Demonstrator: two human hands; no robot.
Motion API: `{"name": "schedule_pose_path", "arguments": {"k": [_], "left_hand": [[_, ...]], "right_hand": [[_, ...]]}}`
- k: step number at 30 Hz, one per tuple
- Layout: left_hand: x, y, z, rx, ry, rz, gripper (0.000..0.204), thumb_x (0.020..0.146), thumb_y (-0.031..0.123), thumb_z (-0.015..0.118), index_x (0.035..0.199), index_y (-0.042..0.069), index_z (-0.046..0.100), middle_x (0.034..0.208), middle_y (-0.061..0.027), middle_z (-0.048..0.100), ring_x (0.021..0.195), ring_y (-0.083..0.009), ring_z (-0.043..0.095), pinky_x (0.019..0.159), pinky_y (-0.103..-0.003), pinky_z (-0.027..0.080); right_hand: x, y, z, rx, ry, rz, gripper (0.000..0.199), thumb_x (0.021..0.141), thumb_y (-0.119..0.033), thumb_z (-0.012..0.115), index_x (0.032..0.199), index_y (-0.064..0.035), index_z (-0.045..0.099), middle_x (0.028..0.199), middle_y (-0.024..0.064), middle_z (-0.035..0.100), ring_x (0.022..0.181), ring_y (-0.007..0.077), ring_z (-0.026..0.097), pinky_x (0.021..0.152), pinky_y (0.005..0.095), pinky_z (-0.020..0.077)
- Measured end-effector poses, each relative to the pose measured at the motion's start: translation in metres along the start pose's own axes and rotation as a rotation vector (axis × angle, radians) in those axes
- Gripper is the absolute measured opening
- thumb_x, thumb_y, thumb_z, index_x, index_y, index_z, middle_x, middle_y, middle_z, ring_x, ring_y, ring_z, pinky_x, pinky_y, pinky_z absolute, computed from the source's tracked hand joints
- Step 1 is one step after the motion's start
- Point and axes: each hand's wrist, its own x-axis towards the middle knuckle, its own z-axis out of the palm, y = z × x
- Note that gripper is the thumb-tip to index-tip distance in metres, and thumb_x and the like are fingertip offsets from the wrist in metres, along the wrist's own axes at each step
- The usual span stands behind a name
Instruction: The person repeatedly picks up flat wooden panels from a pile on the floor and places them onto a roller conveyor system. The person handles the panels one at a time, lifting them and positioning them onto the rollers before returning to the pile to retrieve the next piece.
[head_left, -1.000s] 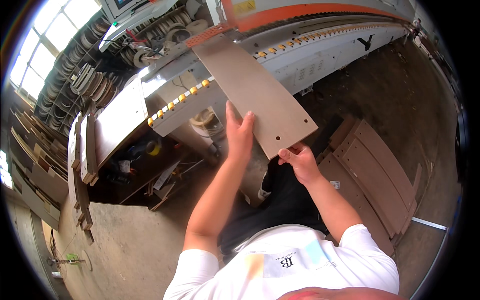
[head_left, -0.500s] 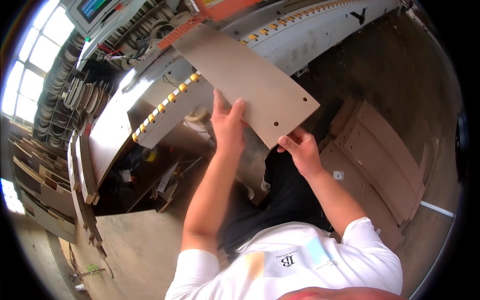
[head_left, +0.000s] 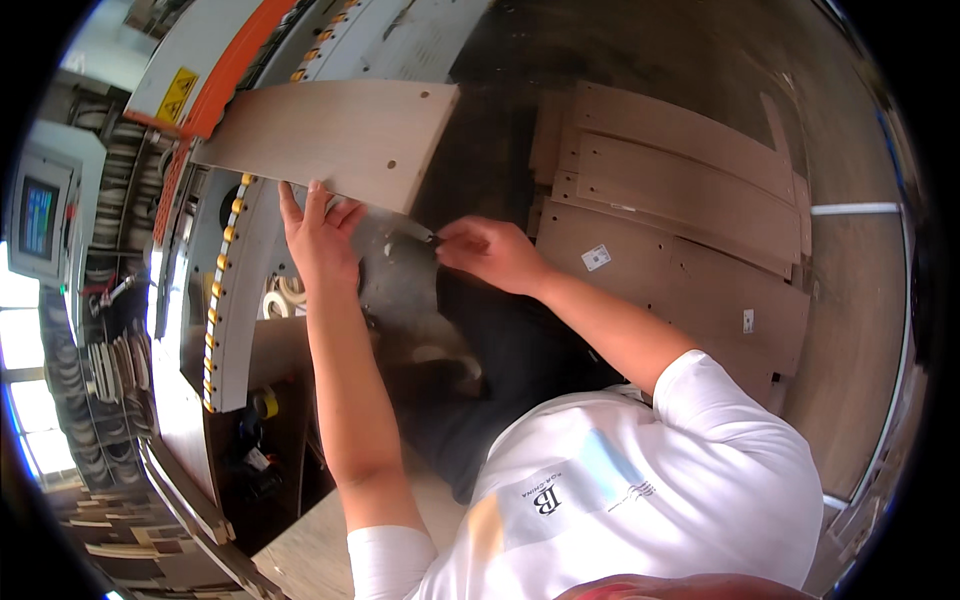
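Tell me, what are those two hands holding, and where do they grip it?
The left hand holds the wooden board by its near edge. The right hand pinches a small thin tool near the board's corner.

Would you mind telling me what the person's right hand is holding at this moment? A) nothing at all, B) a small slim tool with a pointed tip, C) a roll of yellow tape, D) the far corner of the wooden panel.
B: the right hand pinches a small slim tool whose tip points toward the edge of the wooden panel, while the left hand supports that panel from below.
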Motion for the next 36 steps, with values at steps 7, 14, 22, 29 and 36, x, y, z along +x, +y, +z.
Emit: {"name": "schedule_pose_path", "arguments": {"k": [7, 14, 22, 29, 36], "left_hand": [[-0.078, -0.112, -0.019, 0.272, -0.222, -0.250, 0.048, 0.107, 0.024, 0.066, 0.148, 0.002, 0.057, 0.101, -0.0124, 0.076, 0.079, -0.0170, 0.071, 0.075, -0.033, 0.060], [-0.220, -0.216, -0.028, 0.929, -0.359, 0.455, 0.020, 0.090, -0.001, 0.072, 0.107, 0.009, 0.075, 0.094, -0.0117, 0.071, 0.082, -0.0312, 0.067, 0.073, -0.040, 0.054], [-0.198, -0.210, -0.026, 0.964, -0.507, 0.555, 0.020, 0.085, -0.002, 0.073, 0.101, 0.009, 0.074, 0.085, -0.0103, 0.065, 0.078, -0.0333, 0.063, 0.070, -0.044, 0.050], [-0.198, -0.212, -0.016, 0.962, -0.488, 0.549, 0.019, 0.084, -0.002, 0.072, 0.099, 0.009, 0.074, 0.082, -0.0105, 0.064, 0.077, -0.0335, 0.062, 0.069, -0.044, 0.049], [-0.200, -0.207, -0.008, 0.960, -0.473, 0.580, 0.018, 0.084, -0.001, 0.073, 0.099, 0.010, 0.074, 0.081, -0.0091, 0.063, 0.076, -0.0316, 0.062, 0.068, -0.043, 0.048]], "right_hand": [[-0.045, 0.115, -0.166, -0.826, 0.242, 0.206, 0.081, 0.080, -0.040, 0.091, 0.149, -0.0159, 0.055, 0.141, 0.0143, 0.069, 0.132, 0.0352, 0.062, 0.110, 0.0482, 0.0518], [-0.061, 0.121, -0.355, -1.429, 0.084, 0.575, 0.140, 0.055, -0.047, 0.101, 0.168, -0.0114, 0.027, 0.174, 0.0204, 0.028, 0.159, 0.0374, 0.033, 0.129, 0.0498, 0.0333], [-0.056, 0.114, -0.392, -1.514, -0.168, 0.689, 0.154, 0.044, -0.045, 0.104, 0.171, -0.0185, 0.020, 0.179, 0.0187, 0.016, 0.165, 0.0391, 0.017, 0.132, 0.0535, 0.0244], [-0.045, 0.099, -0.379, -1.531, -0.172, 0.634, 0.145, 0.043, -0.046, 0.104, 0.165, -0.0206, 0.031, 0.175, 0.0232, 0.022, 0.160, 0.0448, 0.024, 0.132, 0.0559, 0.0229], [-0.061, 0.115, -0.362, -1.573, -0.169, 0.527, 0.128, 0.041, -0.048, 0.102, 0.151, -0.0194, 0.044, 0.169, 0.0242, 0.031, 0.157, 0.0444, 0.031, 0.132, 0.0645, 0.0133]]}}
